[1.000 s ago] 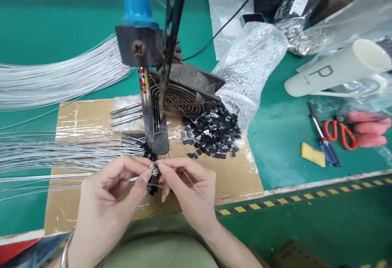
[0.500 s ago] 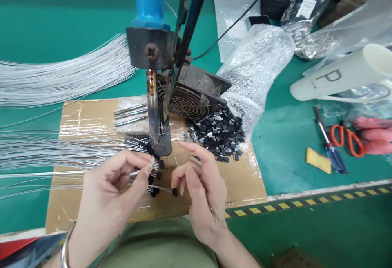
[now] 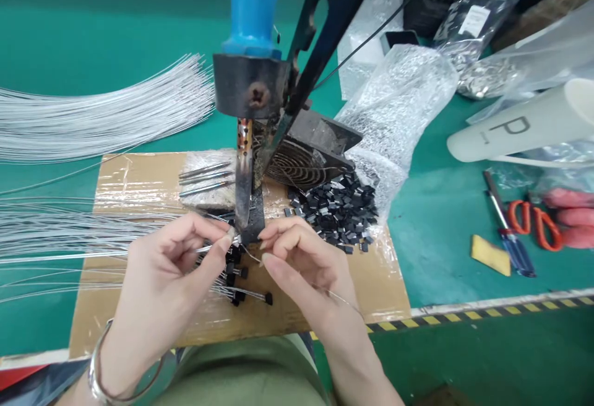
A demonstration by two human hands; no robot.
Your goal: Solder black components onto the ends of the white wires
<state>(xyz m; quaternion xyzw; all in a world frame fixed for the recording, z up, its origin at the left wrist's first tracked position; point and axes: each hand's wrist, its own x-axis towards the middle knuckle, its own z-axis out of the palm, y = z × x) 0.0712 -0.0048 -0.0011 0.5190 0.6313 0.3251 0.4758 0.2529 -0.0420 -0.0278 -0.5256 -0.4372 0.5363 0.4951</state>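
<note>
My left hand [image 3: 171,285] is closed in a pinch on grey wires [image 3: 204,249], their small bright end poking out past the fingertips. Right above that end is the tip of a soldering iron [image 3: 244,192] with a blue handle, held upright in a black clamp. A thin strand of solder wire [image 3: 251,257] is pinched by my right hand [image 3: 315,270]; it reaches toward the wire end, and its tail runs back over my wrist. Below my left fingers lie finished-looking wires with black connectors [image 3: 268,298], partly hidden by the hand.
Cardboard [image 3: 385,288] covers the work spot. A fan [image 3: 297,161] stands behind the iron, beside a heap of black connectors [image 3: 341,208]. Long white wires [image 3: 116,118] lie at left. To the right are orange-handled scissors [image 3: 547,229], a screwdriver [image 3: 515,251], a yellow sponge [image 3: 490,255] and a white cup [image 3: 520,127].
My right hand has moved left and its fingers have closed on the solder, bringing it to the wire end. The whole view has shifted slightly, with the iron now farther right.
</note>
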